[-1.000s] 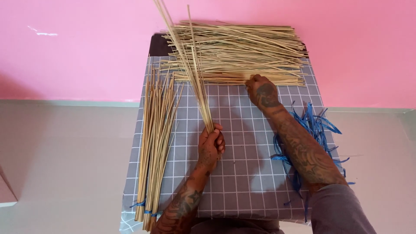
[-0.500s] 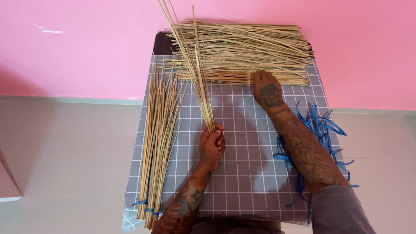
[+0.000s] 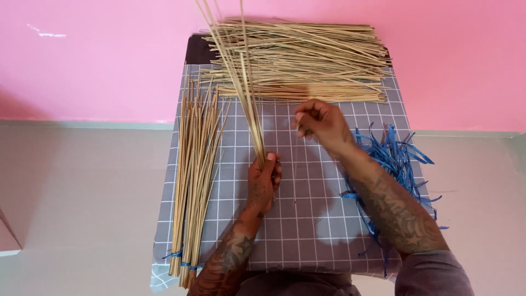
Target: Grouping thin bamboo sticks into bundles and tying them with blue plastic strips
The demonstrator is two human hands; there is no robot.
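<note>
Pink wall is filling the background behind a small surface (image 3: 329,241) covered with a grey gridded mat. Along the far edge of the surface a large loose pile of pale thin sticks (image 3: 307,60) is lying crosswise. Along the left edge a long tied bundle of sticks (image 3: 194,181) is lying lengthwise, bound with blue strip near the front left corner. Blue plastic strips (image 3: 397,164) are hanging off the right edge.

Near the middle of the surface the left hand (image 3: 264,183) is gripping the lower ends of a standing bunch of sticks (image 3: 241,82), fingers closed round it, the tops fanning toward the far edge. The right hand (image 3: 320,123) is hovering just in front of the loose pile, fingers pinched narrowly together; whether a single stick is between them cannot be told.

Judged step: sticks are being gathered one by one into the held bunch. The next move is calling for a clean pinch on one stick and aligned lower ends.
</note>
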